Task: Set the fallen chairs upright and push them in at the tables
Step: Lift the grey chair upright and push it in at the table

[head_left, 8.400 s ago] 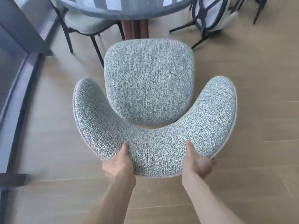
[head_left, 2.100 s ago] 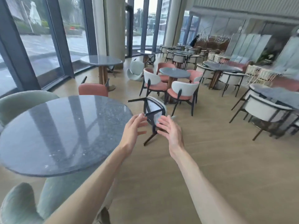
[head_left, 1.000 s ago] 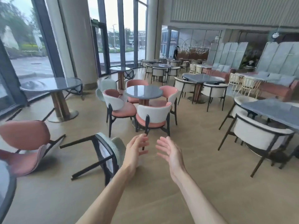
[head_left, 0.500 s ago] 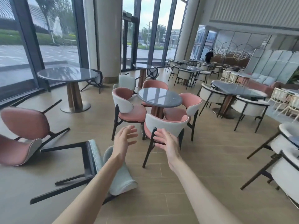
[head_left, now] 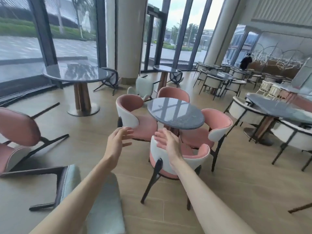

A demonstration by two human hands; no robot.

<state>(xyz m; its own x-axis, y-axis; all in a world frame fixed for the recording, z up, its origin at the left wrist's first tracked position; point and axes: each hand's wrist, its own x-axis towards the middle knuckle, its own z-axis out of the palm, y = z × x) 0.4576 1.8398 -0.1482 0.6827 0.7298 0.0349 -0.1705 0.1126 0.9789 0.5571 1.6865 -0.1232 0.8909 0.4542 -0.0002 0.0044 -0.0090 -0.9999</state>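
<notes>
Both hands' grips released, left hand [head_left: 118,141], right hand [head_left: 166,142], seemingly above fallen chair [head_left: 101,196].

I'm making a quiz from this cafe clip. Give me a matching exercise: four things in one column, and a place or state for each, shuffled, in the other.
Things:
1. green chair
2. left hand
3. small round table
4. pink chair at far left

States:
A. ringed by upright pink chairs
B. open, holding nothing
C. on its side, under the left forearm
D. tipped over by the window table

Pairs: 1-C, 2-B, 3-A, 4-D
</notes>
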